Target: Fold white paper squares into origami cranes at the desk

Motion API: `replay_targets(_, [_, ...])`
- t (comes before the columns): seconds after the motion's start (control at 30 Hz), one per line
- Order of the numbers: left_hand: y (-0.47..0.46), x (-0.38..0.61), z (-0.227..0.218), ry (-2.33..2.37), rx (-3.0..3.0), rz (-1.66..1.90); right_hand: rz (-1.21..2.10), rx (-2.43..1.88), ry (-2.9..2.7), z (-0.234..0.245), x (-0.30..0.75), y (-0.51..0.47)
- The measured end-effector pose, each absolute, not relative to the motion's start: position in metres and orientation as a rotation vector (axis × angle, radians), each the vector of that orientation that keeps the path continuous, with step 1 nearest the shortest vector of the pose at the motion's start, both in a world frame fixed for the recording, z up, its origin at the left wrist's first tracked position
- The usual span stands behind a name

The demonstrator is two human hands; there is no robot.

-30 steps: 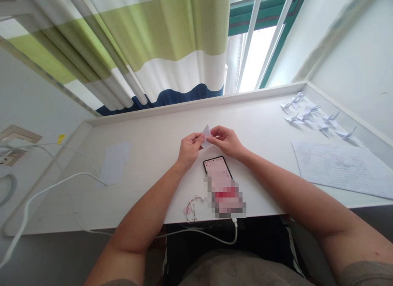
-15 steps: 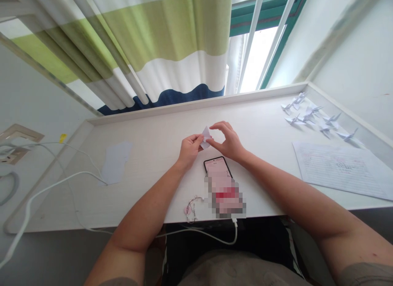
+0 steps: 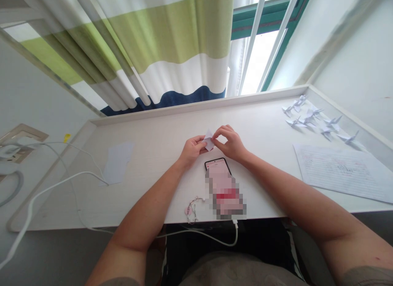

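Observation:
A small folded piece of pale paper [image 3: 209, 141] is pinched between both of my hands just above the white desk [image 3: 159, 163]. My left hand [image 3: 192, 148] grips its left side with curled fingers. My right hand [image 3: 231, 141] pinches its upper right edge with thumb and fingertips. A phone [image 3: 221, 183] lies on the desk right below my hands, its screen lit.
Several folded paper cranes [image 3: 310, 120] stand at the far right corner. A lined written sheet [image 3: 340, 171] lies at the right. Blank paper slips [image 3: 116, 163] lie at the left. A white cable [image 3: 55, 183] crosses the left side, and a bead bracelet [image 3: 192, 206] rests near the front edge.
My right hand opened its fingers above the paper, then closed down onto its upper edge again. The paper stays between both hands. The view shifted slightly.

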State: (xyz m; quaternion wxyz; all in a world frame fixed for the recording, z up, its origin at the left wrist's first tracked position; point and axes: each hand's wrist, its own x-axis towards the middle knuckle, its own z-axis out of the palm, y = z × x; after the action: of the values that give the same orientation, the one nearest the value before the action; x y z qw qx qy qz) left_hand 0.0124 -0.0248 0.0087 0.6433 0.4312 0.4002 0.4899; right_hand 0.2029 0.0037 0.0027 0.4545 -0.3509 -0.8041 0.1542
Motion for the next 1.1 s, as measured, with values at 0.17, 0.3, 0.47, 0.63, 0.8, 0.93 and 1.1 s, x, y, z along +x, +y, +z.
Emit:
replay_targets(0.17, [-0.023,0.010,0.010,0.935,0.978,1.115,0.155,-0.857,-2.189,0.002,0.205,0.003])
replay_targets(0.3, [-0.019,0.004,0.013,0.998,0.971,1.115,0.069,-0.797,-2.338,0.005,0.209,0.003])
replay_targets(0.47, [-0.017,-0.001,0.016,1.012,0.943,1.094,-0.036,-0.720,-2.443,0.013,0.212,0.005])
replay_targets(0.63, [-0.018,0.000,0.017,0.990,0.918,1.091,-0.088,-0.657,-2.509,0.022,0.210,0.002])
replay_targets(0.8, [-0.019,0.000,0.017,0.991,0.907,1.066,-0.175,-0.610,-2.593,0.023,0.209,0.002])
replay_targets(0.93, [-0.019,0.000,0.019,0.993,0.879,1.069,-0.210,-0.574,-2.589,0.021,0.211,0.004])
replay_targets(1.1, [-0.021,0.001,0.024,0.950,0.817,1.074,-0.297,-0.499,-2.518,0.021,0.209,0.002])
